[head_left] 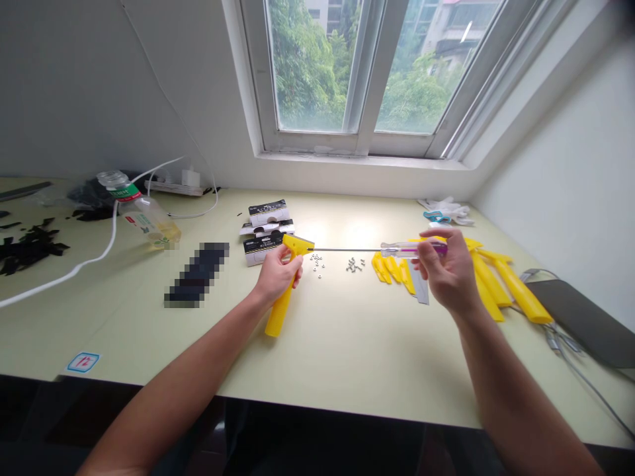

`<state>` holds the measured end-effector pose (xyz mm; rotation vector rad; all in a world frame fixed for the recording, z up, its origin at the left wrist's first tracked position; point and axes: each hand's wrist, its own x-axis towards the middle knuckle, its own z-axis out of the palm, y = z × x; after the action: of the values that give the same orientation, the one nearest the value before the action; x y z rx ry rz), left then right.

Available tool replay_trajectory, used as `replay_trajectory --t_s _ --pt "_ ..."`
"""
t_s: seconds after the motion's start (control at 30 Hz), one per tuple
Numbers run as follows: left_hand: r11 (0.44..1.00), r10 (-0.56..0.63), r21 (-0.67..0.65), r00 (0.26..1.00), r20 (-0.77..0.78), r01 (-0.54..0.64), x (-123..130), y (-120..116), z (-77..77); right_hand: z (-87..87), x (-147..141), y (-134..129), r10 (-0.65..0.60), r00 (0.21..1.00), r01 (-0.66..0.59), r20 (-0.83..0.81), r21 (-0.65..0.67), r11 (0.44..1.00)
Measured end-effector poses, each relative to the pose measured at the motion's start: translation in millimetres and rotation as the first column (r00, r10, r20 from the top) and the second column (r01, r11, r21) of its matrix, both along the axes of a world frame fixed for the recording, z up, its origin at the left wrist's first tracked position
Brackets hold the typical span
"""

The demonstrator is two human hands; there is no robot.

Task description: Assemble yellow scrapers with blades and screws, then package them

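Observation:
My left hand (278, 270) is wrapped round a yellow scraper handle (278, 315), its wide head up and its grip end pointing down toward the table's front. A screwdriver (347, 250) with a clear and purple handle lies level in the fingers of my right hand (444, 268). The shaft's tip meets the right side of the scraper head. Below the shaft, small nuts (317, 262) and a little heap of screws (354, 265) lie on the table. Small yellow parts (391, 268) and a grey blade-like piece (421, 285) are left of and below my right hand.
More yellow handles (520, 291) and a dark flat device (585, 317) with cables are at the right. Black-and-white boxes (268, 213) stand behind my left hand. A pixelated dark object (198, 274), bottle (149, 218), white cable and black scraps (32, 248) are leftward. White gloves (454, 210) lie at the back.

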<state>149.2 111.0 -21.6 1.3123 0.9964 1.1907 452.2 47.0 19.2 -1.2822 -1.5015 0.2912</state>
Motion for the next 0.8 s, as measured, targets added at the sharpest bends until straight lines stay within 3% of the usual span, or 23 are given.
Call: replay_trajectory --t_s 0.1,0.23,0.37,0.5,0.63,0.8 --pt "1.0 0.014 0.006 1.0 0.022 -0.014 1.0 -0.4 1.7 -0.7 0.4 -0.4 0.108 0.994 -0.108 0.0 0.003 0.994" --pt "1.0 0.003 0.0 0.999 0.052 -0.003 2.0 -1.2 2.8 4.1 -2.8 -5.3 -0.02 0.999 0.019 0.034 0.034 0.999" --pt "1.0 -0.002 -0.001 0.997 0.076 0.002 2.4 -1.9 2.4 9.7 -6.1 -10.0 0.107 0.994 -0.108 0.033 0.021 0.994" --pt "1.0 -0.013 -0.004 0.995 0.094 0.013 2.1 -1.5 1.6 11.1 -5.5 -10.6 -0.056 0.994 0.048 0.09 0.098 0.994" --pt "1.0 -0.014 0.009 0.995 0.1 0.014 2.0 -1.4 0.2 13.0 -6.5 -12.2 0.148 0.988 -0.15 0.033 0.062 0.987" --pt "0.998 -0.063 -0.009 0.993 0.101 0.064 5.9 -4.8 2.2 23.5 -16.4 -21.6 0.155 0.986 -0.137 -0.058 0.237 0.962"
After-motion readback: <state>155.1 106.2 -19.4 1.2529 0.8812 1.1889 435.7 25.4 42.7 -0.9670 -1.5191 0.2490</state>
